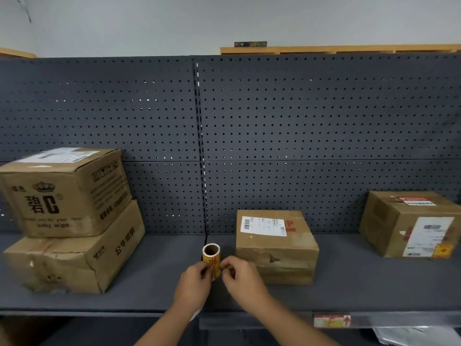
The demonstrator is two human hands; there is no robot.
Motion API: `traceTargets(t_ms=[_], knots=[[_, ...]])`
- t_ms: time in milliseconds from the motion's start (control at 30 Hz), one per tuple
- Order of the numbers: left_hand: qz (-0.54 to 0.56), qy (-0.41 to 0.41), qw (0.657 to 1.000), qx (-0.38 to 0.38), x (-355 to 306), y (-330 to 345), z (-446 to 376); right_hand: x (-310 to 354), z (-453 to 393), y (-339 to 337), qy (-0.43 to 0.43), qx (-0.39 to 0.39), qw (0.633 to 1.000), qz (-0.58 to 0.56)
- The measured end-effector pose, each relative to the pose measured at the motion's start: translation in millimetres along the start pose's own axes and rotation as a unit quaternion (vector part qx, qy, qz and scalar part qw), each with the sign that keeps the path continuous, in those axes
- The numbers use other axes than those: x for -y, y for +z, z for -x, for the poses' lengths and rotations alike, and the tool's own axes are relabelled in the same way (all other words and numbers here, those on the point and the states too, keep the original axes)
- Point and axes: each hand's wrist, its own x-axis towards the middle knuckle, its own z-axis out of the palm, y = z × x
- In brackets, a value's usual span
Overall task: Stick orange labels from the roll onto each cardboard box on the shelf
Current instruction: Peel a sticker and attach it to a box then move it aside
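While the left hand (194, 275) curls around the lower part of the label roll (211, 258), the right hand (237, 273) pinches at the roll's edge with fingertips drawn together, just beside the left. Roll and both hands hover above the front of the dark grey shelf (154, 283). It is a small upright cylinder with a brown cardboard core open at the top and orange-yellow labels carrying red print wound round it; the print is too blurred to read, and I cannot tell whether a label has come free under the right fingers.

Just beyond the right hand sits a low cardboard box (275, 245) with a white shipping label on its top and a dented, torn front. Further right, well apart from the hands, stands a taller box (409, 223), cut off by the frame edge, bearing a white label and a small orange sticker (442, 250) at its lower corner. Left of the left hand two boxes are stacked: a crushed bottom box (74, 263) and, on it, a box printed "baby wipes" (64, 193). All boxes are closed, their contents hidden. Behind them rises a grey pegboard panel (274, 121).
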Motion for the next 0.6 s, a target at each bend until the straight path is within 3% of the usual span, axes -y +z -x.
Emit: traceTargets(t_ms=[233,600], knots=[[0.066,0.012,0.998,-0.014,-1.3,-7.7,7.1,-2.3,-15.7,28.1,0.151,-0.014,0.970,-0.191],[0.178,0.023,0.982,0.052,13.8,-20.9,2.8,2.9,-11.8,51.4,0.126,-0.062,0.976,-0.164]])
